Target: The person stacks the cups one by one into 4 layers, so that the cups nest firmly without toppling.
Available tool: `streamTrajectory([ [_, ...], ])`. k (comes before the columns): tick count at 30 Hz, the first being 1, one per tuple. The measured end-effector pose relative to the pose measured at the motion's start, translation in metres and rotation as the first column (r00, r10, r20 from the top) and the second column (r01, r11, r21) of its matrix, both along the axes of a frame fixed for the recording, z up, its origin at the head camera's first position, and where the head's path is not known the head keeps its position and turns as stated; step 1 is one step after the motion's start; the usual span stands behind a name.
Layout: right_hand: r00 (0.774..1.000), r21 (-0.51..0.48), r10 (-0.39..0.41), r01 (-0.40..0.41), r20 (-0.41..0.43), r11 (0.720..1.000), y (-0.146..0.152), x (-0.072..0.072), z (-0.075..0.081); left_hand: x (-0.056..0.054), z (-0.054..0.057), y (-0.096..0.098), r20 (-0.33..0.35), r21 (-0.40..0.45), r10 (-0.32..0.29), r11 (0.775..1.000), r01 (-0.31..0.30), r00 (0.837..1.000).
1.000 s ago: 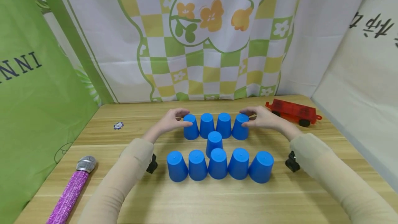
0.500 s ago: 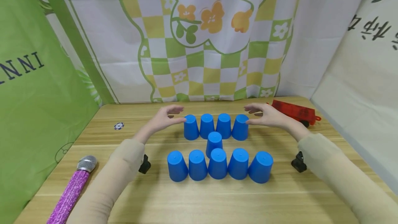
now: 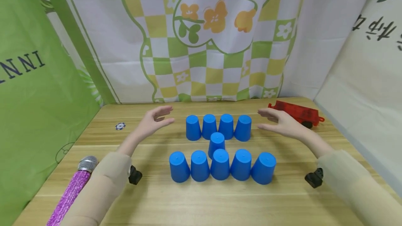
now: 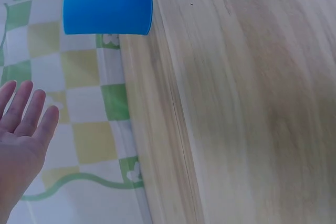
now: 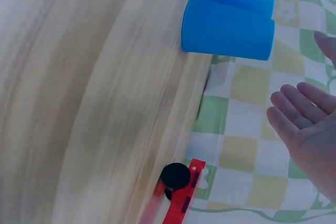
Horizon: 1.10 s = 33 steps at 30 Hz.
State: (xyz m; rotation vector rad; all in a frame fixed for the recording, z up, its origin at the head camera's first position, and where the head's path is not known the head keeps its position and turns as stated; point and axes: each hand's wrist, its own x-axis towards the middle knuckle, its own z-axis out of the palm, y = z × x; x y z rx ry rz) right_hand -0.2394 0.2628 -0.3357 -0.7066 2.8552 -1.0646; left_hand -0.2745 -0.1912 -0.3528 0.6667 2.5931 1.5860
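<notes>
Several blue cups stand upside down on the wooden table (image 3: 201, 205). The back row runs from a left end cup (image 3: 193, 128) to a right end cup (image 3: 243, 128). One middle cup (image 3: 216, 145) sits between the rows, and a longer front row has its centre cup (image 3: 220, 165) close before it. My left hand (image 3: 154, 121) is held apart from the back row's left end, fingers extended and holding nothing. On the other side my right hand (image 3: 280, 123) mirrors it, also holding nothing. Both wrist views show relaxed fingers beside the nearest blue cup (image 4: 107, 10).
A red toy wagon (image 3: 296, 112) stands at the back right, behind my right hand. At the left lie a microphone (image 3: 70, 189) with a glittery purple handle and a small round chip (image 3: 120, 126). A patterned cloth (image 3: 210, 62) hangs along the table's back edge.
Both hands have let go of the end cups of the back row and drawn outward, the left hand to the left, the right to the right. The cups stay in place.
</notes>
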Motion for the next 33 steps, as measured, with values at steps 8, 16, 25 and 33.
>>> streamTrajectory([
  [8, 1.0, -0.03, -0.009, 0.01, 0.008, 1.0, 0.009, 0.019, 0.002, 0.02, 0.005, -0.018, -0.008, 0.033, 0.013, 0.999, -0.013, 1.0],
  [16, 0.999, -0.053, -0.009, 0.01, 0.033, 0.999, 0.016, 0.045, -0.001, 0.058, 0.001, -0.025, 0.035, 0.055, 0.017, 0.998, -0.019, 0.999],
  [25, 0.996, -0.067, -0.038, 0.044, 0.084, 0.997, 0.018, 0.072, -0.009, 0.093, -0.008, -0.015, 0.059, 0.071, 0.036, 0.997, -0.041, 0.998],
  [33, 0.996, -0.162, 0.035, -0.02, 0.087, 0.987, 0.01, 0.084, -0.017, 0.111, -0.012, 0.0, 0.082, 0.085, 0.132, 0.987, -0.139, 0.988],
])
